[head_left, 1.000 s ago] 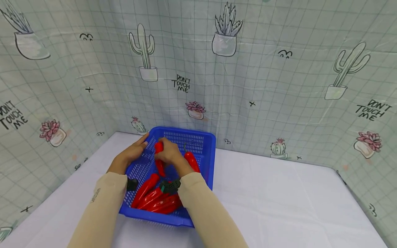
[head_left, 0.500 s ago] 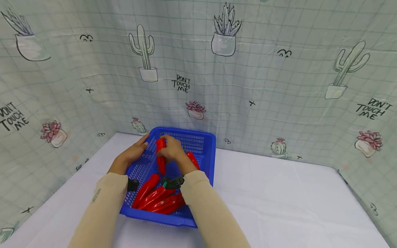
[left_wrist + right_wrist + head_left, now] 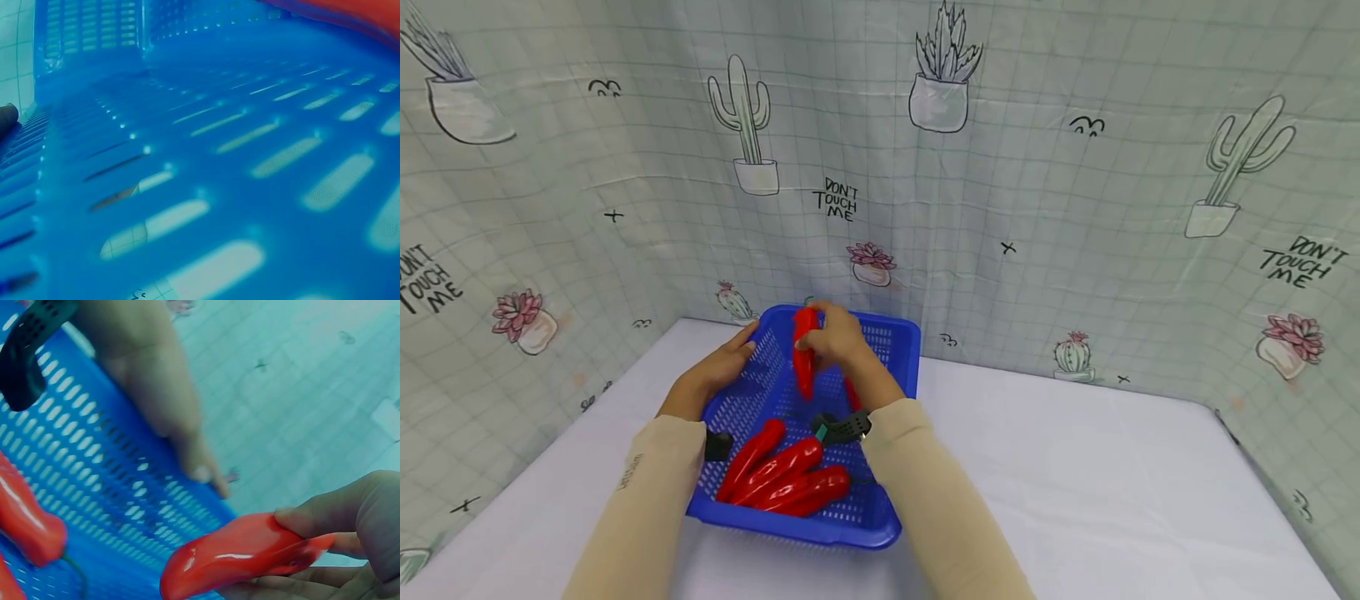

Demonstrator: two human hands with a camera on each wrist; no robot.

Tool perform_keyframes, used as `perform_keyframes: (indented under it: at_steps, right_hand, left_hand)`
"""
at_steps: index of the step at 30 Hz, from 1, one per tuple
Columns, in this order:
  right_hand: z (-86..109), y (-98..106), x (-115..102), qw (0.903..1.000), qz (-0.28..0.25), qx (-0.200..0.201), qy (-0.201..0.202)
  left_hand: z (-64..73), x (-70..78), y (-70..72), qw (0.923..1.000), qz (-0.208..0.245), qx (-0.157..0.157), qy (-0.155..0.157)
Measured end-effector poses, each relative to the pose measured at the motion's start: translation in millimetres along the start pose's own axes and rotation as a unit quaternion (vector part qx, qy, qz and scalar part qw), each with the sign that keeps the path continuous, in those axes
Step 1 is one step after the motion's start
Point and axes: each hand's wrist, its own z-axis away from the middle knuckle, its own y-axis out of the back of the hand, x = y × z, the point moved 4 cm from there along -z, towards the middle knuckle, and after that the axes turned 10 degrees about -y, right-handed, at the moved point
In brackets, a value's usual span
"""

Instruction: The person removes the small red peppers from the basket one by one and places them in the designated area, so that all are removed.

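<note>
A red chili pepper (image 3: 803, 354) with a green stem stands almost upright over the back part of a blue slotted basket (image 3: 797, 530). My right hand (image 3: 841, 337) pinches it between thumb and fingers; the right wrist view shows the pepper's (image 3: 231, 553) glossy body close up. My left hand (image 3: 721, 367) grips the basket's left wall near the back corner, thumb at the inner side and fingers along the outside. Several more red chili peppers (image 3: 782, 471) lie side by side at the basket's front. Another pepper (image 3: 852, 393) is partly hidden behind my right forearm.
The basket stands on a white-covered table (image 3: 1075, 483), which extends to the right. A cloth backdrop (image 3: 1000, 167) with grid lines and cactus prints rises behind and at both sides. Black straps (image 3: 846, 427) sit at the wrists.
My right hand has raised the pepper and carried it back and slightly right. The front peppers show more fully as the right arm moves off them. My left hand stays on the wall.
</note>
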Motion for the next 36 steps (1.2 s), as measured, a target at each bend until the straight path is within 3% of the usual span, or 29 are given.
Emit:
perform_keyframes:
  at_steps: [9,14,19,24,29,36]
  right_hand:
    - [16.8,44.2,-25.1,0.9973,-0.069,-0.026,0.002]
    - [24.7,62.9,-32.4,0.9949,-0.094,-0.036,0.001]
    - [32.5,81.9,-31.7,0.9921,-0.12,-0.035,0.002]
    - [38.0,101.5,-30.2,0.9917,-0.125,-0.021,0.025]
    - [40.8,116.4,-18.2,0.9927,-0.117,-0.02,0.022]
    - [43.2,130.4,-4.0,0.9927,-0.118,-0.017,0.017]
  left_hand:
    - [1.0,0.9,0.6,0.9998,-0.009,0.0,-0.017]
    - [3.0,-1.6,0.2,0.9999,0.001,-0.002,-0.01]
    - [3.3,-1.8,-1.6,0.9999,0.009,-0.013,-0.002]
    - [1.6,1.0,0.2,1.0,-0.001,-0.004,-0.005]
    - [0.5,1.6,-3.7,0.9998,0.016,-0.014,-0.003]
    - [5.4,0.8,-0.4,0.9996,-0.004,-0.019,-0.019]
